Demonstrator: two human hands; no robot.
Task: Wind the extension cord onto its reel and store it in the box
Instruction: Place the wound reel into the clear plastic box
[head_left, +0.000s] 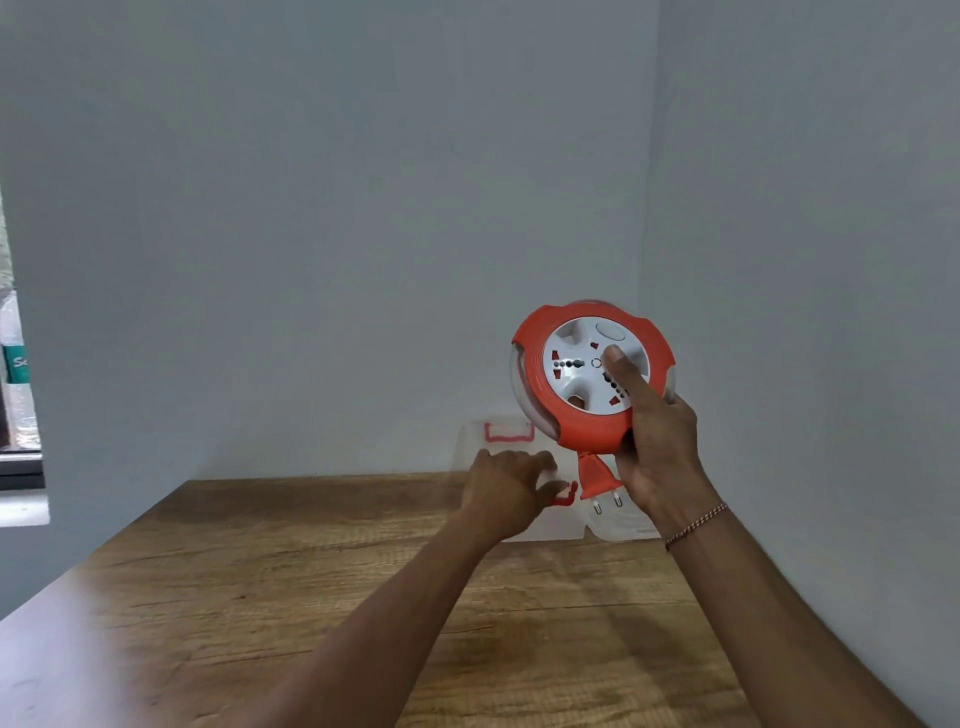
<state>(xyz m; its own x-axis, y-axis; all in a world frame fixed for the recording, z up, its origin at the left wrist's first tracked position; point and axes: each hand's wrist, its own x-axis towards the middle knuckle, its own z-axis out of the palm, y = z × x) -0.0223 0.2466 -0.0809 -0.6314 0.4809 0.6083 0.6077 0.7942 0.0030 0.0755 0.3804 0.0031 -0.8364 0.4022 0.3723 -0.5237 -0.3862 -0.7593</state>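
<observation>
Two hands: both raised over the wooden table (322, 597).
Right hand (655, 447): clasped the orange reel (587, 374), thumb across its white face.
Plug (597, 480): hung just below that grip.
Left hand (506, 486): fingers spread, on the clear box (519, 441); grip uncertain.

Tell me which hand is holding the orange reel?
The right hand, the one with the wrist bracelet, grips the orange reel. The left hand holds nothing, reaching toward the clear box.

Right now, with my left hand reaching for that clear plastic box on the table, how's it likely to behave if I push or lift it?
The clear box looks thin-walled and see-through, so probably light and apt to slide on the smooth wooden table when the left hand pushes. Its raised lid could flop or tip it backward. The red latch may snag fingers.
</observation>
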